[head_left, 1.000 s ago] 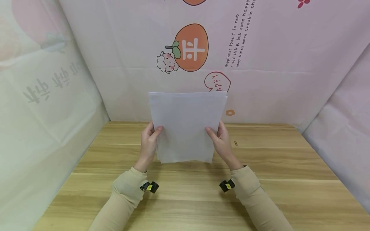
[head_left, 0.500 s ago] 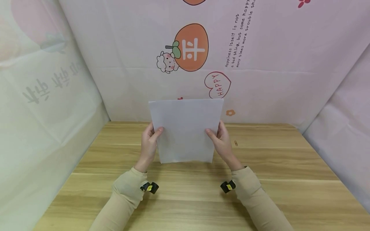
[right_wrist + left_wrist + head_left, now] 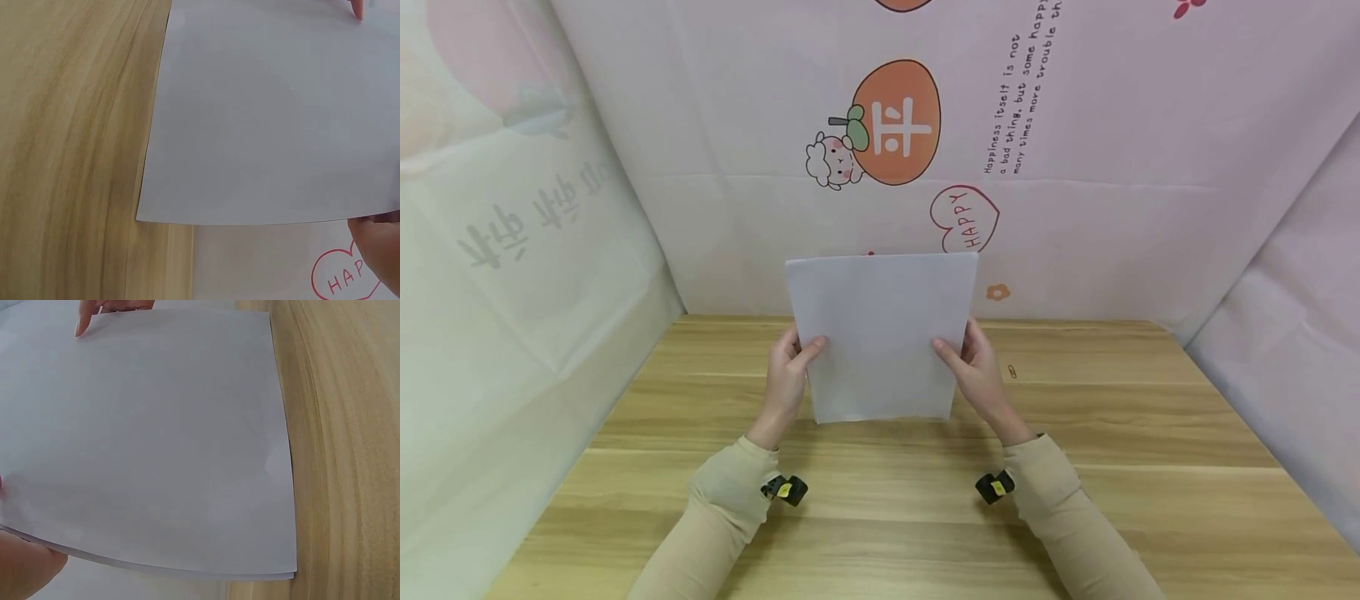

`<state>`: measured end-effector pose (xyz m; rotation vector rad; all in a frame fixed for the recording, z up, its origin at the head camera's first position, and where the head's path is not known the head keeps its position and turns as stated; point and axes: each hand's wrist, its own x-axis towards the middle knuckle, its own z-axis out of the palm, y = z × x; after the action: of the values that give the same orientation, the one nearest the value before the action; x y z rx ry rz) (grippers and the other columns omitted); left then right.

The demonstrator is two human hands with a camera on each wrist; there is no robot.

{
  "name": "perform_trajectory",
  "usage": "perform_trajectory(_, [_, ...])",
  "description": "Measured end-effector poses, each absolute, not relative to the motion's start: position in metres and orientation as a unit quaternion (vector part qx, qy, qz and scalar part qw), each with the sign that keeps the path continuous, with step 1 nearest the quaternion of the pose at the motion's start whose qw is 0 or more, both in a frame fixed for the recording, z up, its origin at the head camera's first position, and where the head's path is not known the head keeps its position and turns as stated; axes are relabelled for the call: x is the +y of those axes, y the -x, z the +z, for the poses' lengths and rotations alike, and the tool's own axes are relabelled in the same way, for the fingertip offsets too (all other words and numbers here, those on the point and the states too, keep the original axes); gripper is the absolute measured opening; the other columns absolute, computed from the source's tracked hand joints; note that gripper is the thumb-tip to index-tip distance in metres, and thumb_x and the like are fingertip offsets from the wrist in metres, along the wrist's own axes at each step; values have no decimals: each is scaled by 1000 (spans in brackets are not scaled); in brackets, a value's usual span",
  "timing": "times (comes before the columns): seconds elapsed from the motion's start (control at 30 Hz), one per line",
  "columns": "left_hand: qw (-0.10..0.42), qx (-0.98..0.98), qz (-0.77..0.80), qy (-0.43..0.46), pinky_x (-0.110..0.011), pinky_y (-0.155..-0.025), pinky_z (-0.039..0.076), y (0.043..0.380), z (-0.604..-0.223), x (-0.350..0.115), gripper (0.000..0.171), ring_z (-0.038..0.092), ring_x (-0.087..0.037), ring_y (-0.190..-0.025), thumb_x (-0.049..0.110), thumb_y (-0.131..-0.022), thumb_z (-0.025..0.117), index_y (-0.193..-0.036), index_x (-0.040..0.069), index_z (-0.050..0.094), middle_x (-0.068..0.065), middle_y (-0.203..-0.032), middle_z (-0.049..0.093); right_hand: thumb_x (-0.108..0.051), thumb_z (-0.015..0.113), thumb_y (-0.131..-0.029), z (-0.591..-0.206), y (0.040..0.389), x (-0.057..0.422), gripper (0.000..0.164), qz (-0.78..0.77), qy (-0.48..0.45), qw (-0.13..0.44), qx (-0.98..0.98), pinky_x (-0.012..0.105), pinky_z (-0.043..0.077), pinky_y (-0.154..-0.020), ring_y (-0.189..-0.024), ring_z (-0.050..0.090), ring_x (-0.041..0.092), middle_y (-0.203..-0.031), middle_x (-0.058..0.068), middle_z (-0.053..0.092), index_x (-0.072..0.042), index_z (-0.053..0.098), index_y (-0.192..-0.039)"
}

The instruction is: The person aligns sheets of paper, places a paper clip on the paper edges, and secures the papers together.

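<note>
Blank white sheets of paper (image 3: 880,350) stand nearly upright over the table, their lower edge close to the wood. My left hand (image 3: 787,371) pinches the left edge, thumb on the near face and fingers behind. On the opposite edge my right hand (image 3: 977,371) pinches the sheets the same way. The left wrist view shows the stack's edge (image 3: 187,572) with layers slightly apart at one corner. In the right wrist view the paper (image 3: 269,125) fills most of the picture, with part of the right hand (image 3: 378,247) beneath its edge.
A small paper clip (image 3: 1012,372) lies on the wooden table (image 3: 880,517), right of the right hand. A printed cloth (image 3: 760,108) hangs as a wall behind the table, with more pale cloth at both sides.
The sheets' top edges have come down and lined up; the stack looks neater, with no sheet sticking out at the lower left. Both hands have kept their grip and hardly moved.
</note>
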<state>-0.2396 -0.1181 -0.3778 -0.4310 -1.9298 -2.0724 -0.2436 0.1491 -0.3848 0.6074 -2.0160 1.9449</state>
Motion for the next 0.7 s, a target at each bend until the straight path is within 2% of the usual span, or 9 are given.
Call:
perform_trajectory(0.23, [100,-671,-720,144,-26,-93,43,240,-382,-120,35,58,-12,-105,4,-94,51,-128,-4,50,-21,-125,56,-7,58,-93,-389,243,152,50,661,-215,112,-710,20,47,-90,-112,55,11,-131,17,50,-2,37,-139])
perform_trajectory(0.5, [59,-691,-705,150,-34,-99,40,241,-386,-122,37,56,-18,-113,6,-95,50,-131,-3,48,-20,-130,54,-7,60,-93,-396,245,157,47,646,-219,81,-727,22,50,-85,-108,58,10,-128,20,54,-2,42,-136])
perform_trajectory(0.7, [19,-706,-696,132,-43,-106,35,242,-390,-124,41,51,-29,-122,4,-92,52,-132,-4,46,-20,-134,52,-12,61,-93,-401,246,161,43,616,-204,33,-760,27,48,-92,-115,56,23,-128,20,56,-1,47,-132])
